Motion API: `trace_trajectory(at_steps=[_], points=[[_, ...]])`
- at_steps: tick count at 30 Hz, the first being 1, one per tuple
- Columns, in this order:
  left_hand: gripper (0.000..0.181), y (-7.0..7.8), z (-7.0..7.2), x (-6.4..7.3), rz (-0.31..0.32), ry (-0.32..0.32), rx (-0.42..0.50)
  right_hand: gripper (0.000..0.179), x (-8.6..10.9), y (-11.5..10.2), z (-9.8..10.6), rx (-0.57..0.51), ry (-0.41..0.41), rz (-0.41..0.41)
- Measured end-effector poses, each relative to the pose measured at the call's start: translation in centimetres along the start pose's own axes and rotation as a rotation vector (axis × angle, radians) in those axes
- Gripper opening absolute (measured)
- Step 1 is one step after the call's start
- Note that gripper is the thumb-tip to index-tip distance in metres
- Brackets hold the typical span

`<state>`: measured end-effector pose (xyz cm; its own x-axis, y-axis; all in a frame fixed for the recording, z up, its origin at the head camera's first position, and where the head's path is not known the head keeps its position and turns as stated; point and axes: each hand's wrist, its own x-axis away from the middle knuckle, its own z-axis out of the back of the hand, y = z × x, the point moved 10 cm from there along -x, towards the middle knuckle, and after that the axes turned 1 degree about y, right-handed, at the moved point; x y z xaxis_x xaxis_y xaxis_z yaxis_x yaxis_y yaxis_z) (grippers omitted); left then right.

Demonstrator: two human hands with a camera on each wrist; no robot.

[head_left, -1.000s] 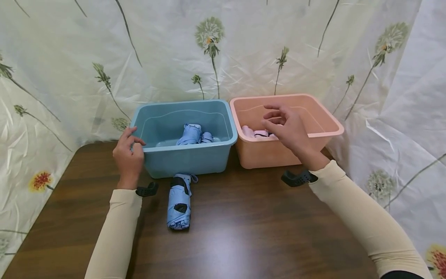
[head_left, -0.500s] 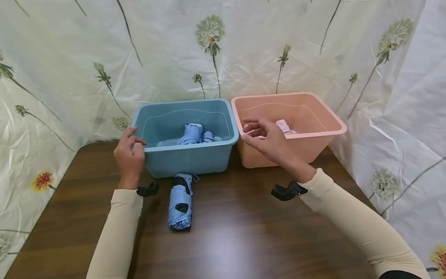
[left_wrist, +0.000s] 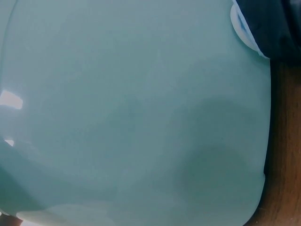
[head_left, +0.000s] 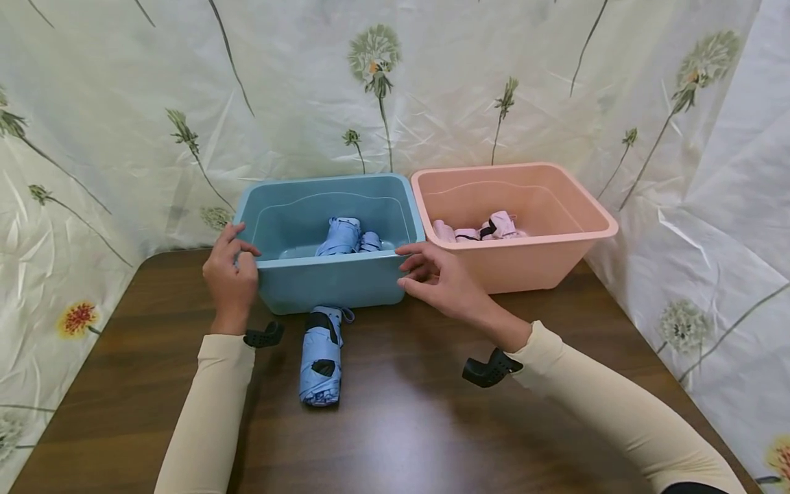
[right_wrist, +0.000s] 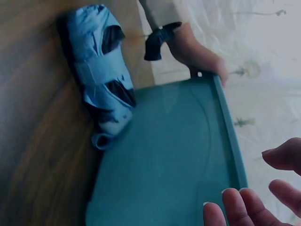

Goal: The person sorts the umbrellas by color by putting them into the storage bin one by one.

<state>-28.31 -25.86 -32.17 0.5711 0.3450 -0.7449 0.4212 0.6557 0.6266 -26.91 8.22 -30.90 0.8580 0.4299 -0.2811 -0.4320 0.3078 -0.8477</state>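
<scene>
A blue plastic bin (head_left: 330, 285) holds blue folded umbrellas (head_left: 342, 237). My left hand (head_left: 231, 274) rests at its front left corner, fingers loosely bent against the rim. Over its front right corner is my right hand (head_left: 441, 278), fingers spread in a loose curve with nothing between them; its fingertips show in the right wrist view (right_wrist: 240, 207). On the table before the bin lies another blue folded umbrella (head_left: 321, 357), its wrist loop toward the bin. The bin's wall (left_wrist: 131, 113) fills most of the left wrist view.
A peach plastic bin (head_left: 524, 264) stands against the blue bin's right side, with several pink folded umbrellas (head_left: 503, 225) inside. Both are on a brown wooden table (head_left: 432, 425). Behind and beside them hangs a flower-patterned curtain (head_left: 296, 89).
My right hand has moved left and toward me, from over the peach bin to the blue bin's front right corner. The left hand and the umbrella on the table stay put.
</scene>
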Motion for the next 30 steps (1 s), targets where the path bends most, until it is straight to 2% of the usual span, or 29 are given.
trace_trajectory(at_steps=[9, 18, 30], points=[[0.034, 0.2, 0.0, 0.1, 0.001, 0.000, 0.004, 0.045, 0.4, 1.0, -2.8, 0.037, -0.053, -0.033], [0.035, 0.1, 0.1, -0.3, -0.001, 0.005, 0.007, 0.045, 0.5, 1.9, -6.3, -0.018, -0.116, -0.057], [0.035, 0.0, 0.0, -0.1, 0.004, -0.005, -0.010, 0.054, 1.2, 4.8, -10.8, 0.032, -0.156, -0.175]])
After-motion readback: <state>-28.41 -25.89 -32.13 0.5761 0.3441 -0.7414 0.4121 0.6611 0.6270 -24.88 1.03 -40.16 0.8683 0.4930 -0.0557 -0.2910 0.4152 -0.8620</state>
